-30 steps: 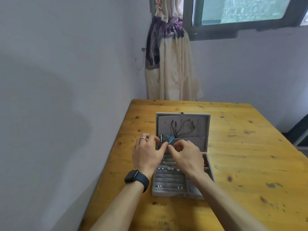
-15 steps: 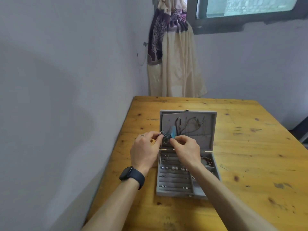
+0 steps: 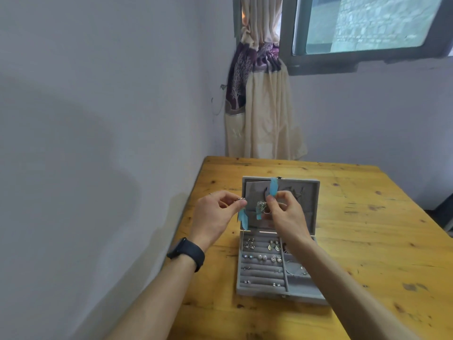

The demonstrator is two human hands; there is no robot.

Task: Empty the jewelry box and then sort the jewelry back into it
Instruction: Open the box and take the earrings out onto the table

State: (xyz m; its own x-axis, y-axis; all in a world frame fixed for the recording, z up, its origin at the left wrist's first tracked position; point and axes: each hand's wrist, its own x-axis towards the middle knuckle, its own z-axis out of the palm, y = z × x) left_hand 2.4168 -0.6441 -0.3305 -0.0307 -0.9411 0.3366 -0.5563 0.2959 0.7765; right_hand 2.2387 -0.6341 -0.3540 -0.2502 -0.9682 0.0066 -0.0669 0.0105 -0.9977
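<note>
1. Grey velvet covers the jewelry box [image 3: 277, 292], which sits open on a knotty pine table [image 3: 367, 229]. Its lid stands upright at the box's far side.
2. Above the box's left edge and in front of the lid, the left hand [image 3: 215, 214] pinches the metal hook of a blue feather earring [image 3: 244, 220] between thumb and forefinger. The feather hangs straight down, clear of the tray.
3. Over the middle of the box, the right hand [image 3: 284, 213] pinches a second feather earring [image 3: 273, 187] with curled fingers. One blue feather points up past the fingertips, while a shorter one and a knot of silver metal dangle beneath. The two earrings are near each other but apart.
4. Inside the box, the padded rows of the left section hold pairs of stud earrings [image 3: 261, 257]. The narrower compartments on the box's right hold a fine chain [image 3: 295, 268], partly hidden by the right forearm.
5. Left of the box, a black watch [image 3: 187, 252] circles the left wrist.
6. Beyond the box's far side, past the table edge, a cream and purple curtain [image 3: 259, 114] hangs gathered in the corner beside a window [image 3: 367, 23].
</note>
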